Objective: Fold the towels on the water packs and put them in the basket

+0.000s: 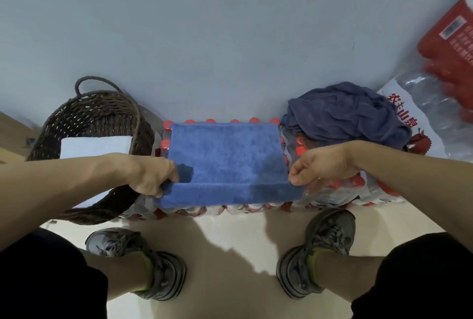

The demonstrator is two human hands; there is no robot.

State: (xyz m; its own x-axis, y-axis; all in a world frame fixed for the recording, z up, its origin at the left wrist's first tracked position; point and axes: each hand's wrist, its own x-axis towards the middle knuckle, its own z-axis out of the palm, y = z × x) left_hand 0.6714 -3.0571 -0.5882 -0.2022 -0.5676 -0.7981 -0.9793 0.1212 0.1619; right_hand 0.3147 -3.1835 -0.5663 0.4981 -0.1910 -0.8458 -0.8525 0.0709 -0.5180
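A bright blue towel lies spread flat on the red-capped water packs against the wall. Its near edge is lifted into a fold. My left hand grips the near left corner of that fold. My right hand pinches the near right corner. A crumpled dark blue towel is heaped on the packs to the right. The dark woven basket stands at the left of the packs, with a folded white towel inside.
The grey-blue wall rises directly behind the packs. More shrink-wrapped water packs with red labels are stacked at the far right. My two shoes stand on the pale floor in front of the packs.
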